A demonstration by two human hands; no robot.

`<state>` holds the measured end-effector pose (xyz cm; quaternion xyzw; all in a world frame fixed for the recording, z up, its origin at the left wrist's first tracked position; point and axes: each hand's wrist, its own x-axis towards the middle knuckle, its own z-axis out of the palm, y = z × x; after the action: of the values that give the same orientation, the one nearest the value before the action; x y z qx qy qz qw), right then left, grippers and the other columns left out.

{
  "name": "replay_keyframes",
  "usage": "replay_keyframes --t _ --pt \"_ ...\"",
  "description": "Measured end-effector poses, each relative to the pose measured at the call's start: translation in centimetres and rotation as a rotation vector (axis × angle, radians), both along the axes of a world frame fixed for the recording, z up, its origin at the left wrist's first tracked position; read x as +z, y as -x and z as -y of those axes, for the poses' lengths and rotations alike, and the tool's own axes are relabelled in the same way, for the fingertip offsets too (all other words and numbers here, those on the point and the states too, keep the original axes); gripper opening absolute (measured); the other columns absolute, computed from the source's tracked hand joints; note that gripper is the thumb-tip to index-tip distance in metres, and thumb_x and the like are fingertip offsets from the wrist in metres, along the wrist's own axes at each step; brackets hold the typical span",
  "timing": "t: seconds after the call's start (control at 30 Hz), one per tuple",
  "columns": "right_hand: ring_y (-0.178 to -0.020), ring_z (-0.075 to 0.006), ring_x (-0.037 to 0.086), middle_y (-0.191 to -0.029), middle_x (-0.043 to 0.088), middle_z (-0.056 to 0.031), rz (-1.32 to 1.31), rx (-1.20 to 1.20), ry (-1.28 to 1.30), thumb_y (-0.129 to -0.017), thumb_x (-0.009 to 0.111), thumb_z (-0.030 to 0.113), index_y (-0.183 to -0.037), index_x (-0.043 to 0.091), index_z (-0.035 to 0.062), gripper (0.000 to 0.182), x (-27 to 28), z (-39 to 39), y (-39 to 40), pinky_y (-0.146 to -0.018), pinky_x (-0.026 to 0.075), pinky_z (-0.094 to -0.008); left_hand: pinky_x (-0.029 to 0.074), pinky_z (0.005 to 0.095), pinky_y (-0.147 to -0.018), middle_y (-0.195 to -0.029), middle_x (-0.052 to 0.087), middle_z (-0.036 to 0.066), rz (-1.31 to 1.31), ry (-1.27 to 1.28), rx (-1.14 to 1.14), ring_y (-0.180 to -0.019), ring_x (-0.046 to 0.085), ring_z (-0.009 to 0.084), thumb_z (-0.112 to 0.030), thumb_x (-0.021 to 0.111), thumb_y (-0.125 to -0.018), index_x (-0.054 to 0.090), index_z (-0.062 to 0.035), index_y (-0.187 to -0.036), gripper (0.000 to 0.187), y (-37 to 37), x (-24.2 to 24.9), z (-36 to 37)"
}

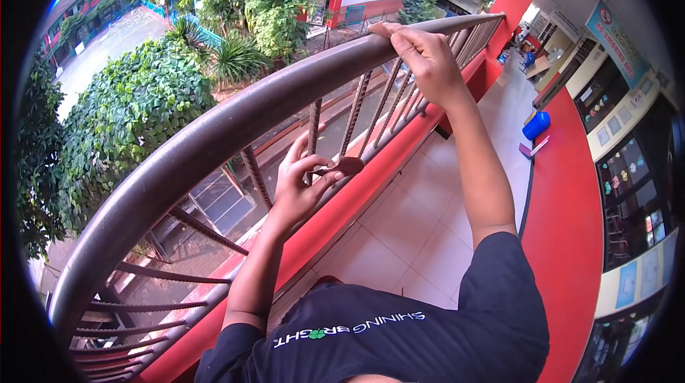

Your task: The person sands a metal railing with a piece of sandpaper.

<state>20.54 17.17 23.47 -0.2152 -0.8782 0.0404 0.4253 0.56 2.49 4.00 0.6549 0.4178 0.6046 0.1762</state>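
Left hand (296,182) at a ridged bar (315,112), right hand (429,62) on the handrail (285,90)
Left fingers, nearly closed, pinch a brown piece (347,166) beside the bar, seemingly for close control; farther right, the right fingers bend over the handrail, probably for steadiness, their grip impossible to tell

Dark brown handrail (242,108), red ledge (349,201), blue bin (536,124)
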Motion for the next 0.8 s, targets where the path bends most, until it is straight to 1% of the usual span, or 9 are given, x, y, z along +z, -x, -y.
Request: replay_keyframes --t 0.03,0.1,0.2,0.23,0.3,0.47,0.53,0.7,0.8 --pt "-0.113 -0.0359 0.069 -0.114 0.072 -0.0230 -0.018 0.102 -0.024 -0.102 0.056 0.024 -0.118 0.071 -0.0013 0.034 0.0 0.7 0.4 -0.097 0.052 -0.0388 0.050 0.0420 -0.098 -0.128 0.064 0.019 0.022 -0.050 -0.110 -0.123 0.062 0.0329 -0.015 0.088 -0.078 0.071 -0.0020 -0.094 0.027 -0.1 -0.2 -0.8" --pt "-0.119 -0.0341 0.067 -0.121 0.071 -0.0222 -0.030 0.055 0.126 -0.103 0.052 0.019 -0.123 0.071 0.0007 0.033 -0.3 -1.7 -1.1 -0.104 0.049 -0.0378 0.052 0.0380 -0.088 -0.108 0.065 0.014 -0.030 0.042 -0.060 -0.100 0.066 0.0266 -0.015 0.088 -0.079 0.070 -0.0002 -0.094 0.028 0.0 -0.4 -0.5" --pt "-0.121 -0.0362 0.065 -0.120 0.070 -0.0240 -0.059 -0.080 0.078 -0.102 0.054 0.023 -0.119 0.072 -0.0018 0.035 0.3 -2.4 -1.9 -0.106 0.048 -0.0397 0.052 0.0354 -0.079 -0.095 0.060 0.010 0.021 0.097 -0.063 -0.085 0.062 0.0225 -0.015 0.088 -0.079 0.069 0.0001 -0.094 0.028 -0.2 -0.4 -0.2" --pt "-0.121 -0.0381 0.064 -0.118 0.070 -0.0252 0.015 -0.147 -0.090 -0.102 0.055 0.026 -0.117 0.072 -0.0013 0.036 0.2 -1.4 -0.8 -0.107 0.047 -0.0411 0.052 0.0354 -0.079 -0.095 0.060 0.010 0.026 0.100 -0.076 -0.085 0.062 0.0225 -0.015 0.088 -0.079 0.069 0.0001 -0.094 0.028 -0.2 -0.5 -0.3" --pt "-0.120 -0.0401 0.064 -0.117 0.070 -0.0263 0.079 -0.072 -0.148 -0.101 0.056 0.026 -0.116 0.073 0.0003 0.034 0.3 1.0 1.1 -0.108 0.047 -0.0420 0.052 0.0336 -0.075 -0.094 0.059 0.010 0.028 0.054 -0.086 -0.084 0.062 0.0221 -0.016 0.087 -0.080 0.069 0.0001 -0.094 0.028 -0.2 -0.7 -0.4" --pt "-0.120 -0.0426 0.062 -0.112 0.071 -0.0243 0.000 -0.107 0.196 -0.103 0.053 0.041 -0.114 0.076 0.0053 0.044 1.6 -0.8 0.0 -0.106 0.046 -0.0456 0.053 0.0379 -0.076 -0.093 0.060 0.013 0.011 0.040 -0.079 -0.084 0.063 0.0268 -0.016 0.086 -0.082 0.069 -0.0004 -0.093 0.025 0.0 -0.4 0.0" --pt "-0.123 -0.0435 0.061 -0.111 0.072 -0.0222 0.157 -0.101 -0.111 -0.103 0.052 0.044 -0.112 0.076 0.0075 0.045 1.6 1.3 1.5 -0.106 0.046 -0.0460 0.053 0.0379 -0.075 -0.094 0.059 0.013 -0.007 0.027 -0.083 -0.084 0.063 0.0270 -0.016 0.085 -0.082 0.069 -0.0005 -0.093 0.025 0.1 -0.2 0.0" --pt "-0.128 -0.0426 0.058 -0.112 0.073 -0.0200 0.249 -0.299 -0.053 -0.100 0.057 0.046 -0.111 0.076 0.0061 0.045 2.2 -2.2 -0.2 -0.107 0.046 -0.0448 0.053 0.0373 -0.074 -0.096 0.059 0.013 0.018 0.019 -0.104 -0.084 0.063 0.0259 -0.016 0.085 -0.083 0.069 -0.0005 -0.093 0.024 0.0 -0.2 0.1" --pt "-0.125 -0.0387 0.062 -0.110 0.074 -0.0200 0.183 -0.120 0.042 -0.103 0.054 0.038 -0.113 0.075 0.0058 0.040 2.1 0.4 1.6 -0.104 0.049 -0.0425 0.055 0.0357 -0.074 -0.097 0.061 0.014 0.023 -0.003 -0.114 -0.083 0.067 0.0240 -0.019 0.083 -0.086 0.070 -0.0012 -0.096 0.024 0.2 -0.4 -0.3"
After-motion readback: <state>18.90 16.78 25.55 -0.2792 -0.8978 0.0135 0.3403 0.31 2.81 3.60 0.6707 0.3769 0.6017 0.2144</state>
